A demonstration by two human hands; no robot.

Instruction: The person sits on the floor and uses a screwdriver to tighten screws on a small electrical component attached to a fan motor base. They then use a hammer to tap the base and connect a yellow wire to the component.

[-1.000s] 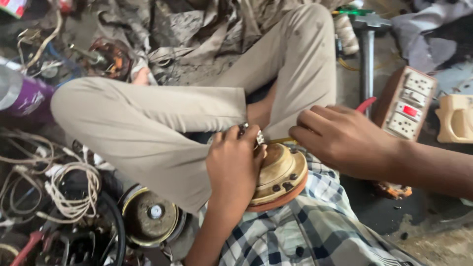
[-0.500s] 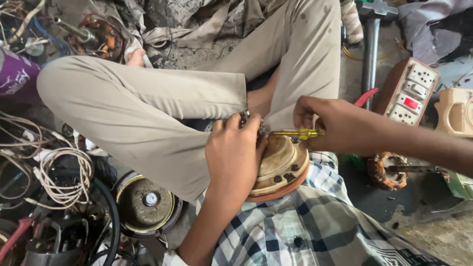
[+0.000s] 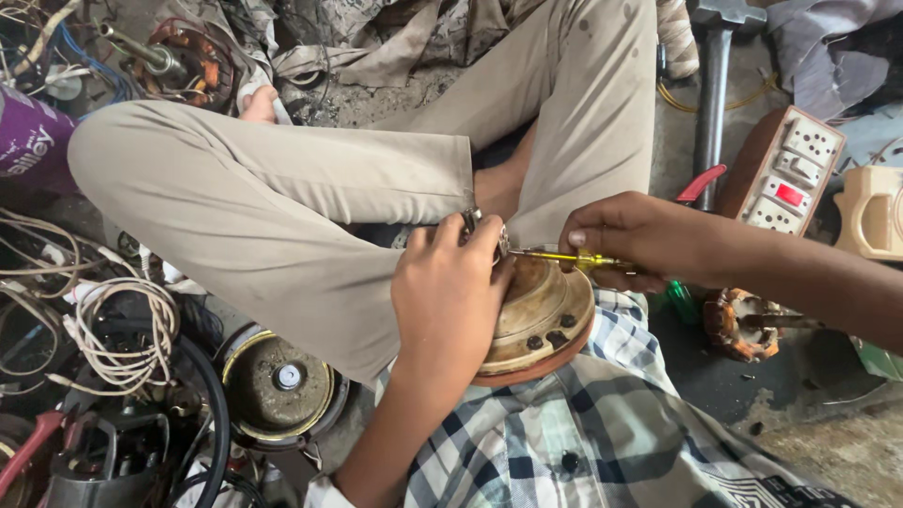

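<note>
Head view, looking down at a person seated cross-legged on the floor. A round, tan metal motor housing with a reddish-brown rim rests tilted in the lap, against a blue-and-white checked shirt and below the crossed legs in beige trousers. The left hand lies over the housing's left part, fingers curled and pressed around a small metal fitting at its upper edge; the hand hides most of that fitting and the left side of the housing. The right hand comes in from the right, fingers closed around a slim screwdriver with a yellow, see-through shaft. The tool lies nearly level, its tip pointing left to the housing's top edge, just beside the left hand's fingertips. Whether the tip touches is not discernible.

Surroundings, left: a tangle of white and grey wires near the knee, and a second round, dark, yellow-rimmed motor cover on the floor beside the thigh. A copper-wound stator with a steel shaft lies at the upper left, next to a purple container.

Surroundings, right: a brown switchboard with white sockets and a red switch leans beyond the right forearm. A dark metal post stands above it. A small rust-coloured wound coil lies on the grey concrete floor beneath the forearm.
</note>
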